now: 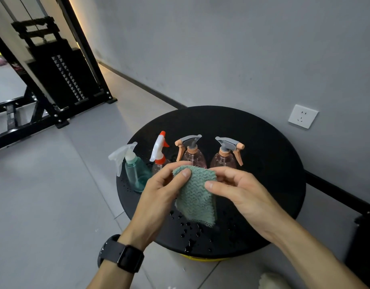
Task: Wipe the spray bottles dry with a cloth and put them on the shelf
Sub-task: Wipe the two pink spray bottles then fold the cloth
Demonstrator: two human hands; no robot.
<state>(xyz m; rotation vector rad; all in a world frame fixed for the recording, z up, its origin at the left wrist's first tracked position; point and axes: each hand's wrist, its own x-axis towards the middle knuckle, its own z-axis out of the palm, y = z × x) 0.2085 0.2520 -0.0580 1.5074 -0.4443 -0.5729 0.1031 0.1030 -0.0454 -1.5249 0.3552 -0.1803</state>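
A: Head view. Left hand (159, 192) and right hand (236, 188) raised close together over round black surface (273, 163), both pinching green cloth (195, 197).
B: Grip detail?
A: Left thumb (183, 174) pressed on upper left part of cloth, fingers curled behind it. Right thumb (219, 186) on right edge, fingers curled behind. Cloth hanging down between the two hands, lower hem just above surface.
B: Bottles?
A: Four, upright, in a row just beyond the hands, none held. Teal bottle (136, 174) with clear trigger head beyond and left of left hand. Clear bottle with red-and-white head (160, 151) directly beyond left hand, body partly hidden by fingers. Pink bottle with grey-and-orange head (190, 151) beyond the cloth. Second pink bottle, same head (227, 155), beyond right hand, trigger pointing right.
B: Surface condition?
A: Wet. Water droplets (190, 230) scattered below the cloth, toward the wearer, more beside teal bottle.
B: Other entries?
A: Black watch (127, 258) on left wrist. Wall socket (303, 116) well beyond and right of right hand. Black weight machine (61, 76) far beyond and left. Shelf not seen.
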